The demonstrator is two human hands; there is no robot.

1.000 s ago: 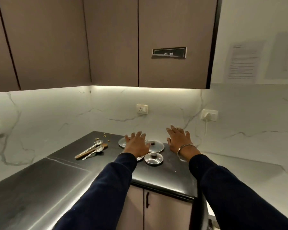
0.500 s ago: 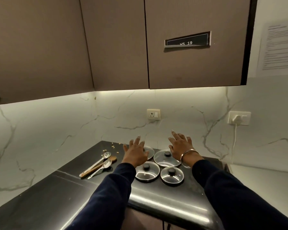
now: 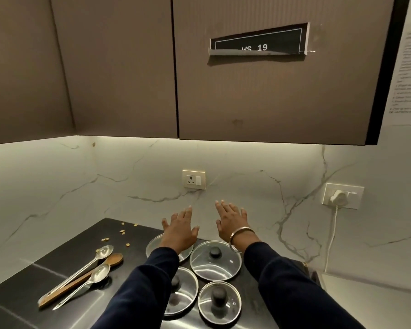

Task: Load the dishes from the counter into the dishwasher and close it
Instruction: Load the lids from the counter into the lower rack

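Both arms stretched forward over a black counter (image 3: pixel 57 264) in dark blue sleeves, palms down. Left hand (image 3: pixel 179 230) spread flat, fingers straight and apart, holding nothing, hovering over the far left glass lid (image 3: pixel 153 245), which is mostly hidden beneath it. Right hand (image 3: pixel 231 222) likewise spread and empty, fingers straight, a metal bangle (image 3: pixel 241 235) round the wrist, held above the far edge of the largest glass lid (image 3: pixel 215 260); whether either palm touches a lid, cannot tell. Four round glass lids with black knobs in all, clustered close together on the counter: the two far ones, a near left lid (image 3: pixel 184 290) partly covered by the left sleeve, and a smaller near right lid (image 3: pixel 220 302). To the left of the lids, well apart from them, three long utensils lying side by side at a slant: a steel spoon (image 3: pixel 81 273), a wooden spoon (image 3: pixel 88 277) and a second steel spoon (image 3: pixel 90 282), bowls pointing toward the wall. A few small yellowish crumbs (image 3: pixel 122 231) scattered on the counter beyond the spoons. White marble wall behind, with a socket (image 3: pixel 193 179) above the hands and a second socket (image 3: pixel 342 196) to the right with a white plug and cord. Brown cupboards overhead, one bearing a dark label (image 3: pixel 259 42) reading "WS 19". No dishwasher in view.
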